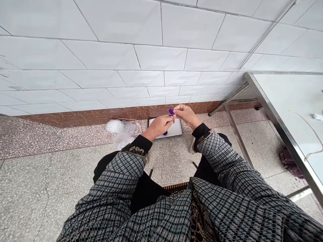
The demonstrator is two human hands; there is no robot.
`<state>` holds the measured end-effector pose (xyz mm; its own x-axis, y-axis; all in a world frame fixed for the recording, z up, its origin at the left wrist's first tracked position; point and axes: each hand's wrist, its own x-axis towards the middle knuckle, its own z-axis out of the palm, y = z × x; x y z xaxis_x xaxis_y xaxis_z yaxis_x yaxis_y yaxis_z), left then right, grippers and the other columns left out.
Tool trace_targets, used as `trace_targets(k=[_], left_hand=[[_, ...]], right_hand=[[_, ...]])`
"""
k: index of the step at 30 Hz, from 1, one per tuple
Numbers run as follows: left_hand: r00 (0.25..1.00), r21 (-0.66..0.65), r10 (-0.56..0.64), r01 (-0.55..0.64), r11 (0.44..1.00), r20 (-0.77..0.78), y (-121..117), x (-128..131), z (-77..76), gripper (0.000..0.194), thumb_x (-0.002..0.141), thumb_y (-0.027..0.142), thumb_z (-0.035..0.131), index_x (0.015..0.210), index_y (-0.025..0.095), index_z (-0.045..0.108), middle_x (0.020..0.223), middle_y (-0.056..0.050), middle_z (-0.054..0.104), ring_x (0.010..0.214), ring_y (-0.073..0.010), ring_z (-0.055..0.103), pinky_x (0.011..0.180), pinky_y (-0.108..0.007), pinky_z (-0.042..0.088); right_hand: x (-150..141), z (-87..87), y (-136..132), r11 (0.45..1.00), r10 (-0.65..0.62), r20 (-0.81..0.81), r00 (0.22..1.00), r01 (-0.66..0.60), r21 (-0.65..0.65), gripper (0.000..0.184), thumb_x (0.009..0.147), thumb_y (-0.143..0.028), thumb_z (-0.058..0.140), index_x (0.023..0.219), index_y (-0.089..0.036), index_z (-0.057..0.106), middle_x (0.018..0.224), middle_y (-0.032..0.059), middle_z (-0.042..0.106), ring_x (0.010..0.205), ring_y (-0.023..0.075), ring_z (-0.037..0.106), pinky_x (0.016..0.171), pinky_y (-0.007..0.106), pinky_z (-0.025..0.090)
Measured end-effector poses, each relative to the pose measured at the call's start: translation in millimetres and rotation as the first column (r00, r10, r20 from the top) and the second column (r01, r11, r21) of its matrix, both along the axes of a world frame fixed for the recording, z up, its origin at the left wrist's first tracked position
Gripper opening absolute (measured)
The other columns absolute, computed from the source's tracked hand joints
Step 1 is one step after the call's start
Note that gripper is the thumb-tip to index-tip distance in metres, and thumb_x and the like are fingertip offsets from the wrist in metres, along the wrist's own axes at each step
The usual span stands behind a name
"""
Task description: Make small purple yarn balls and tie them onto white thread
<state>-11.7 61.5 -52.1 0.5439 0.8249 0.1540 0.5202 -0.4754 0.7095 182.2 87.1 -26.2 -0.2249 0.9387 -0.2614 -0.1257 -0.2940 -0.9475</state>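
Note:
A small purple piece of yarn work [171, 111] is pinched at the fingertips of my right hand [187, 116]. My left hand [159, 126] is closed just below and to the left of it. A thin dark line runs between the purple piece and my left fingers; what those fingers grip is too small to make out. Under both hands a white tray or box lid with a dark rim [178, 129] lies on the floor by the wall. Part of a purple yarn ball [165, 133] shows in it, partly covered by my left hand.
Left of the tray lie white yarn balls [115, 126] and a clear plastic bag [124, 132]. A metal-framed table [282, 107] stands at the right, a yellow cord [311, 129] on its top. Dark reddish cloth [290, 163] lies beneath it. The tiled wall [151, 58] rises close ahead.

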Motion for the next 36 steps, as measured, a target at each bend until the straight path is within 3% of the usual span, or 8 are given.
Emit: trace_targets(k=[3,7,12,18,21,25,32,36], left_hand=[[0.996,0.108,-0.011,0.021,0.994,-0.089,-4.2,-0.9,2.6,0.027,0.103,0.026,0.051,0.093,0.019,0.076,0.096,-0.010,0.074,0.091,-0.0241,0.070,0.082,-0.034,0.053],[0.990,0.182,0.058,-0.034,0.983,-0.127,-4.5,-8.7,8.1,0.027,0.104,0.026,0.051,0.095,0.019,0.076,0.094,-0.009,0.071,0.085,-0.0225,0.068,0.076,-0.032,0.051],[0.980,0.097,0.197,-0.197,0.976,0.010,4.4,-14.8,10.4,0.021,0.099,0.021,0.056,0.090,0.020,0.075,0.096,-0.008,0.076,0.091,-0.0230,0.071,0.086,-0.033,0.054],[0.964,-0.086,0.260,-0.254,0.963,0.062,6.6,-7.0,3.7,0.017,0.094,0.020,0.062,0.089,0.018,0.078,0.094,-0.008,0.081,0.090,-0.0238,0.073,0.087,-0.035,0.055],[0.993,-0.037,0.104,-0.101,0.994,0.062,1.1,-1.8,1.4,0.020,0.097,0.023,0.060,0.091,0.019,0.079,0.098,-0.008,0.081,0.091,-0.0233,0.074,0.087,-0.034,0.056],[0.999,0.026,-0.044,0.043,0.999,0.005,-4.4,0.0,2.9,0.022,0.099,0.022,0.058,0.086,0.020,0.076,0.090,-0.007,0.077,0.086,-0.0216,0.072,0.080,-0.032,0.054],[0.998,0.117,0.009,-0.001,0.993,-0.069,-3.4,-13.6,16.6,0.022,0.100,0.024,0.054,0.092,0.020,0.074,0.091,-0.007,0.071,0.085,-0.0222,0.068,0.078,-0.033,0.051],[0.996,0.102,0.090,-0.088,0.991,-0.014,2.0,-21.6,21.3,0.022,0.099,0.025,0.054,0.091,0.020,0.074,0.093,-0.007,0.073,0.087,-0.0222,0.068,0.082,-0.034,0.052]], right_hand=[[-2.5,-3.7,1.5,0.994,-0.030,0.287,0.958,-0.001,0.107,0.020,0.080,-0.012,0.077,0.072,-0.020,0.061,0.057,-0.0070,0.062,0.055,0.0098,0.057,0.057,0.023,0.044],[-2.5,-3.4,-2.0,0.969,0.077,0.523,0.849,-0.187,0.161,0.022,0.076,0.000,0.074,0.069,-0.019,0.065,0.064,-0.0058,0.065,0.062,0.0106,0.057,0.061,0.024,0.041],[0.5,3.4,-9.0,0.930,0.367,0.230,0.902,-0.358,-0.080,0.021,0.080,0.000,0.079,0.076,-0.018,0.069,0.065,-0.0037,0.069,0.059,0.0102,0.061,0.063,0.023,0.051],[5.0,4.8,-6.8,0.975,0.180,-0.132,0.975,-0.194,-0.105,0.027,0.070,-0.016,0.095,0.079,-0.018,0.069,0.071,-0.0010,0.075,0.067,0.0104,0.070,0.069,0.023,0.059],[3.9,1.4,-3.5,0.995,0.091,-0.083,0.992,-0.095,-0.040,0.023,0.074,-0.020,0.090,0.079,-0.018,0.068,0.069,-0.0014,0.074,0.065,0.0106,0.067,0.069,0.024,0.058],[-1.4,-4.0,0.1,0.995,0.028,0.199,0.980,-0.046,0.088,0.018,0.074,-0.013,0.078,0.075,-0.020,0.062,0.064,-0.0061,0.064,0.058,0.0098,0.054,0.059,0.024,0.045],[-1.8,-2.3,-3.8,0.960,0.107,0.546,0.831,-0.230,0.161,0.022,0.072,-0.003,0.070,0.080,-0.021,0.058,0.070,-0.0079,0.058,0.067,0.0122,0.053,0.067,0.028,0.041],[2.0,1.1,-8.2,0.930,0.326,0.384,0.864,-0.367,0.035,0.027,0.074,-0.004,0.073,0.083,-0.022,0.055,0.069,-0.0086,0.062,0.061,0.0102,0.054,0.061,0.025,0.043]])
